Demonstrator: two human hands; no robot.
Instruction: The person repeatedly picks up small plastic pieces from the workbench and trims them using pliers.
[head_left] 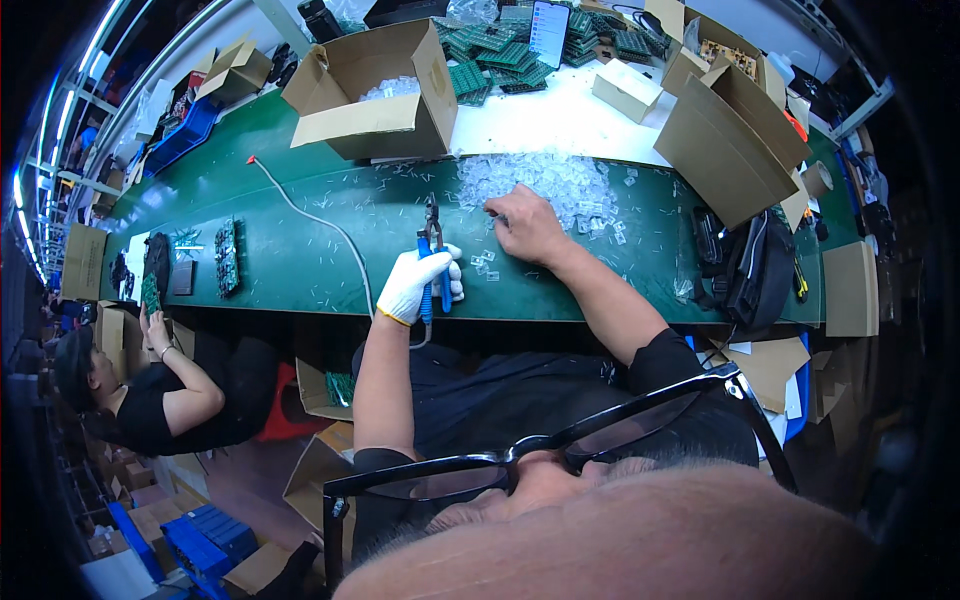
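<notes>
Where clear plastic [545, 185] heaps, blue-handled pliers [434, 226]

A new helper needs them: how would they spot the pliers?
At the green bench, left of the clear plastic heap, is the white-gloved left grip. It holds the pliers; their blue handles set them apart from the pale hose nearby.

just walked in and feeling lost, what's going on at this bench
The person's gloved left hand holds blue-handled pliers. The bare right hand is curled at the near edge of a pile of small clear plastic pieces on the green bench; whether it grips one is unclear. A few loose clear pieces lie between the hands. To the left, a co-worker's hands hold a green circuit board.
</notes>
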